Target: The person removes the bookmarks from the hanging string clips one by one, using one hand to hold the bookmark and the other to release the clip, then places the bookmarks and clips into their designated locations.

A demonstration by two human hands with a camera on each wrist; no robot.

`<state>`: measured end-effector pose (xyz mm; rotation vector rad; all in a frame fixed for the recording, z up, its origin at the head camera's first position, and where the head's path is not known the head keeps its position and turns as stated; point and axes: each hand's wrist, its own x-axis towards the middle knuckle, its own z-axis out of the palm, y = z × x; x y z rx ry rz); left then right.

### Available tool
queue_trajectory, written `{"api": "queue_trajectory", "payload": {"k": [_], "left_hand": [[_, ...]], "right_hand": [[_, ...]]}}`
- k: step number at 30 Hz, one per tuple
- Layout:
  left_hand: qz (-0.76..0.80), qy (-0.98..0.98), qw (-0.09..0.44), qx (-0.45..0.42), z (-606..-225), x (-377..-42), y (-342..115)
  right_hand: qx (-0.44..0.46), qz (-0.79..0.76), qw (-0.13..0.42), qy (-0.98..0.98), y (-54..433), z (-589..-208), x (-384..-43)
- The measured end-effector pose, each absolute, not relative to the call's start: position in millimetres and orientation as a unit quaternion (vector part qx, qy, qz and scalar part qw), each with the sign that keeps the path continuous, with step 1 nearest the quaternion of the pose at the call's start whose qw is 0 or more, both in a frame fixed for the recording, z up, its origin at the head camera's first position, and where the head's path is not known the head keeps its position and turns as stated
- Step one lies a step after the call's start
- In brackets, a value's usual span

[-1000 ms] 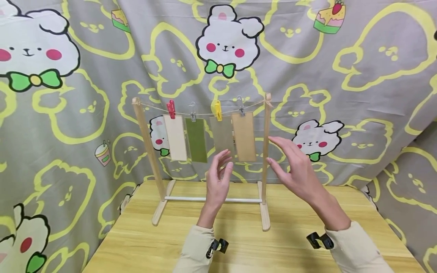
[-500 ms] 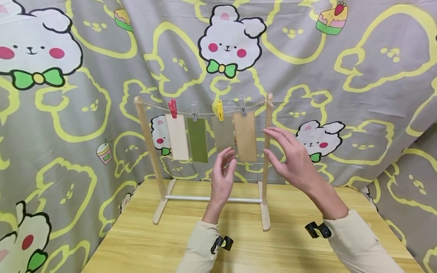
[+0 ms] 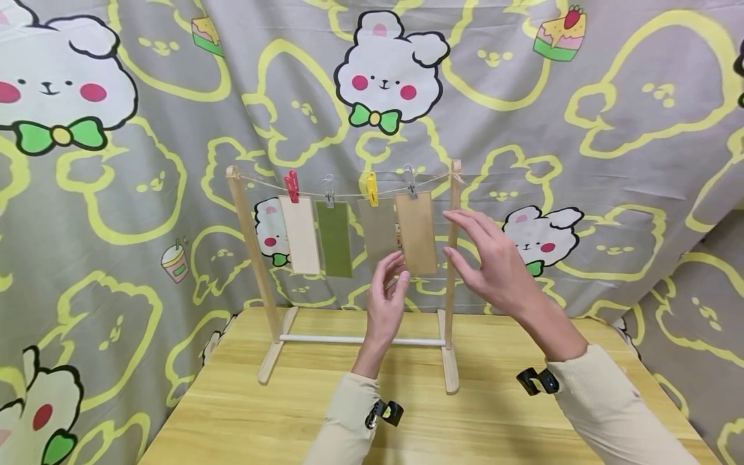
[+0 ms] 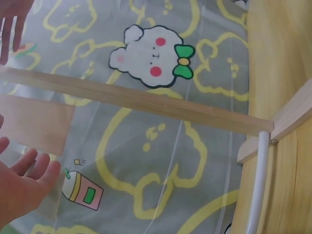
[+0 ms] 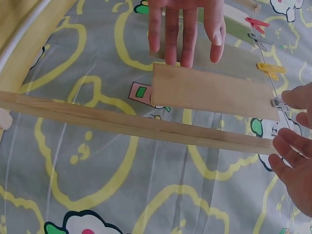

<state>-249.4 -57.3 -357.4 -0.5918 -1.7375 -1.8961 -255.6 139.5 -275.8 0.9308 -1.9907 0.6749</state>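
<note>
On a string between two wooden posts hang a cream card (image 3: 299, 236), a green card (image 3: 334, 239), a grey-brown card (image 3: 376, 226) and a tan card (image 3: 416, 232). A red clothespin (image 3: 292, 186), a yellow clothespin (image 3: 372, 188) and two grey clips, one being the right grey clip (image 3: 411, 184), hold them. My left hand (image 3: 386, 300), fingers loosely bent and nothing in it, is nearest the lower ends of the grey-brown and tan cards. By the right post (image 3: 453, 290) is my right hand (image 3: 494, 268), thumb and fingers spread apart around nothing. In the right wrist view my right hand (image 5: 297, 170) is near the tan card's clip.
The wooden stand has a white crossbar (image 3: 325, 339) and flat feet, such as the right foot (image 3: 450, 371), on the wood-grain table (image 3: 232, 400). A grey curtain (image 3: 523, 194) printed with cartoon animals hangs close behind it.
My left hand has shifted right, from below the grey-brown card towards the tan one. My right hand has risen and moved slightly left, across the right post. The cards hang as before.
</note>
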Motion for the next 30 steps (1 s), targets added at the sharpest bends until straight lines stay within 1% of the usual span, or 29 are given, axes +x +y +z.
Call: {"api": "queue_trajectory", "payload": {"k": [3, 11, 20, 27, 30], "left_hand": [[-0.694, -0.64, 0.249, -0.214, -360, -254, -58], [-0.693, -0.641, 0.252, -0.213, -382, -278, -57], [-0.694, -0.624, 0.266, -0.24, -384, -280, -55], [-0.703, -0.597, 0.299, -0.243, -386, -280, -54], [-0.71, -0.586, 0.303, -0.245, -386, -279, -56]], "right_hand": [[0.373, 0.264, 0.409, -0.79, 136, -273, -258], [0.383, 0.257, 0.412, -0.786, 128, -264, -265], [0.391, 0.25, 0.425, -0.777, 121, -245, -268], [0.395, 0.25, 0.432, -0.771, 117, -235, -271], [0.4, 0.247, 0.436, -0.768, 115, -230, -272]]}}
